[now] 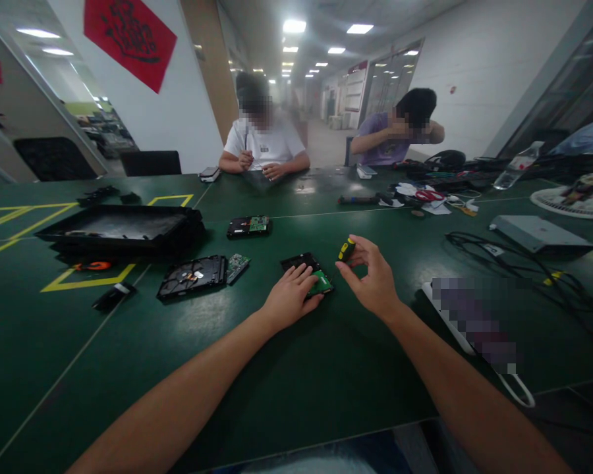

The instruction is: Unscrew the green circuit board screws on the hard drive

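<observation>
My left hand lies over a hard drive, its fingers stretched across the black casing and the thumb near the close edge. Part of the drive's green circuit board shows beside the fingers; the rest is covered. Just to the right, my right hand pinches a short yellow-and-black screwdriver between thumb and fingertips, raised above the table and apart from the drive. The screwdriver's shaft cannot be made out. Left of my hands lie a black drive enclosure and a small loose circuit board.
Another hard drive lies farther back. A large black tray and an orange-handled tool are at left. On the right are a grey metal box, black cables and a bottle. Two people sit opposite.
</observation>
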`<state>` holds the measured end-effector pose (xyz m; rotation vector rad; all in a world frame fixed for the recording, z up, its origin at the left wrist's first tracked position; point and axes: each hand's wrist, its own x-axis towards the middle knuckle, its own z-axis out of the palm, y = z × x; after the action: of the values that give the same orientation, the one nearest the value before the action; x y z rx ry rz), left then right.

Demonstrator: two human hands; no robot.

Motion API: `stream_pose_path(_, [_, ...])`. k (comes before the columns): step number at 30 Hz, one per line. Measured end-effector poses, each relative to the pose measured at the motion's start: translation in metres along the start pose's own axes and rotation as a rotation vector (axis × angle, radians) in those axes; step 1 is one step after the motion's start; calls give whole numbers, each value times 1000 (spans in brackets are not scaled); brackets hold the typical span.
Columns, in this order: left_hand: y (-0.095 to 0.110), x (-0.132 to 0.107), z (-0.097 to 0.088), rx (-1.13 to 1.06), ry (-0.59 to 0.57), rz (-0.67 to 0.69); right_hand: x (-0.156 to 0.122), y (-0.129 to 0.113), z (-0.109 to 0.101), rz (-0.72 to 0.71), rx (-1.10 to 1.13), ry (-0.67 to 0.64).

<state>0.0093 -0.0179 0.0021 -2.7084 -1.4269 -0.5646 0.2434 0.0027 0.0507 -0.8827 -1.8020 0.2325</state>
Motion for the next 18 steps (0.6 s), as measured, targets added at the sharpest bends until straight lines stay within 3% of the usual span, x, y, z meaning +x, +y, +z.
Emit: stream_pose_path(18, [-2, -1, 3, -21, 10, -4, -1, 0, 1, 0, 62, -65])
